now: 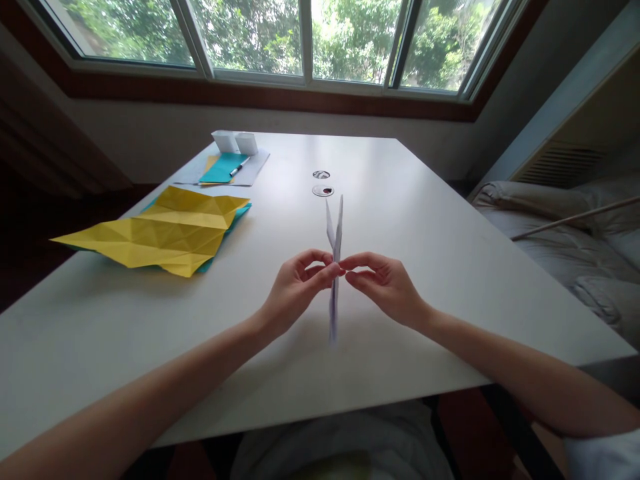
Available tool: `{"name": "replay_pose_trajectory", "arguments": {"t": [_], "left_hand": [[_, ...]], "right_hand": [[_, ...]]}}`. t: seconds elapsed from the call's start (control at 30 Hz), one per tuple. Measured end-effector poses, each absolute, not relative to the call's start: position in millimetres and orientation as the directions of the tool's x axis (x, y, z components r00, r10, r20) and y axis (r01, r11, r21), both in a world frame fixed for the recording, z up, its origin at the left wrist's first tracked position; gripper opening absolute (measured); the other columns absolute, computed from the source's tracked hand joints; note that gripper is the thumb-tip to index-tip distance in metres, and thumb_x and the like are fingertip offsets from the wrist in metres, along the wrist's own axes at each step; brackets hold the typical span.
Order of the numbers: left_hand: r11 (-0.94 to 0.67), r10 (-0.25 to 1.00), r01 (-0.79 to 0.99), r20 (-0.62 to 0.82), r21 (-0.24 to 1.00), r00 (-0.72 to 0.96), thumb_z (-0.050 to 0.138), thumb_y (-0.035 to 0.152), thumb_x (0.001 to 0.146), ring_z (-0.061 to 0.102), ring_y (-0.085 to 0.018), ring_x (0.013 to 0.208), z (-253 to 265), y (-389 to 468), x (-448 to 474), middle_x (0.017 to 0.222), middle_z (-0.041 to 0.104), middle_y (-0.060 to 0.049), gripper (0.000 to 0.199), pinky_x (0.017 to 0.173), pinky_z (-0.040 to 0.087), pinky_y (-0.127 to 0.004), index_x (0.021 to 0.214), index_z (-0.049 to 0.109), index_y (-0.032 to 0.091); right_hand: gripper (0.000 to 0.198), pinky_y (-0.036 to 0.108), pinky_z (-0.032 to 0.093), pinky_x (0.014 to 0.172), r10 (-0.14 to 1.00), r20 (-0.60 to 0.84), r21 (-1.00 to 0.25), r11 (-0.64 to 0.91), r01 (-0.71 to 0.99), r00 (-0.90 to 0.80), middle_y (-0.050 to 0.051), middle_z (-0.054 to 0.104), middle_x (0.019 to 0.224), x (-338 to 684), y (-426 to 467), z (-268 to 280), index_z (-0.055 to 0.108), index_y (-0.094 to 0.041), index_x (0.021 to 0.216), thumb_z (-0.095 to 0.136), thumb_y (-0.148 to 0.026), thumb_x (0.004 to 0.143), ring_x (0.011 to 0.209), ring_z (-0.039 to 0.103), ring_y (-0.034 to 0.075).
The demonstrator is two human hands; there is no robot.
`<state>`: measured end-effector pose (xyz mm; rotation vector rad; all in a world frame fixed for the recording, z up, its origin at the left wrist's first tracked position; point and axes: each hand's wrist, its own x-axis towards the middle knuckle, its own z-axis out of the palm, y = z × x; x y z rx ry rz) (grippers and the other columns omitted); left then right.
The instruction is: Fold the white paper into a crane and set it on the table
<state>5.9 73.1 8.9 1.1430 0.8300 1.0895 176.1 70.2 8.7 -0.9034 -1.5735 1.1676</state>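
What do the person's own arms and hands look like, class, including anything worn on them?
The left hand and right hand are ungloved, and no watch or bracelet shows on either wrist. Both forearms are bare. A pale, whitish sleeve shows near the right elbow; no left sleeve is in view.

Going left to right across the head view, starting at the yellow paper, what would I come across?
Creased yellow paper, left hand, folded white paper, right hand, pale cushions.
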Motion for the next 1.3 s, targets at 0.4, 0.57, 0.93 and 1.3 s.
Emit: {"name": "replay_pose_trajectory", "arguments": {"t": [0.4,0.57,0.93,1.3], "left_hand": [[-0.029,0.978,-0.227,0.074,0.973,0.194,0.074,0.027,0.064,0.062,-0.016,0.078,9.1,73.2,9.3,0.092,0.067,-0.005,0.017,0.069,0.051,-0.027,0.071,0.066,0.014],[-0.024,0.984,-0.248,0.067,0.969,0.168,0.076,0.025,0.061,0.062,-0.014,0.073,8.8,72.0,9.5,0.084,0.065,-0.002,0.018,0.066,0.052,-0.026,0.07,0.066,0.014],[-0.043,0.977,-0.241,0.092,0.969,0.194,0.069,0.029,0.071,0.064,-0.02,0.081,10.6,71.6,6.6,0.087,0.069,-0.005,0.018,0.077,0.052,-0.034,0.081,0.067,0.014],[-0.07,0.981,-0.248,0.112,0.966,0.159,0.07,0.021,0.07,0.064,-0.017,0.076,11.7,70.6,7.2,0.083,0.068,-0.004,0.016,0.07,0.052,-0.029,0.083,0.063,0.014]], "right_hand": [[0.032,0.036,0.055,0.08,0.926,0.298,-0.939,0.328,0.102,-0.234,0.005,0.068,0.092,174.5,64.9,9.8,0.065,-0.019,0.091,0.074,-0.032,0.064,0.085,0.065,0.019],[0.029,0.036,0.055,0.08,0.924,0.3,-0.939,0.33,0.095,-0.238,0.005,0.067,0.092,172.6,62.5,10.1,0.065,-0.019,0.091,0.073,-0.032,0.066,0.085,0.064,0.019],[0.017,0.031,0.052,0.076,0.94,0.196,-0.98,0.178,-0.091,-0.278,0.004,0.068,0.088,175.7,69.5,11.6,0.064,-0.019,0.085,0.063,-0.033,0.076,0.083,0.064,0.017],[0.02,0.033,0.053,0.078,0.949,0.184,-0.982,0.165,-0.094,-0.255,0.005,0.066,0.1,174.9,70.1,9.6,0.065,-0.02,0.088,0.067,-0.032,0.072,0.088,0.064,0.018]]}}
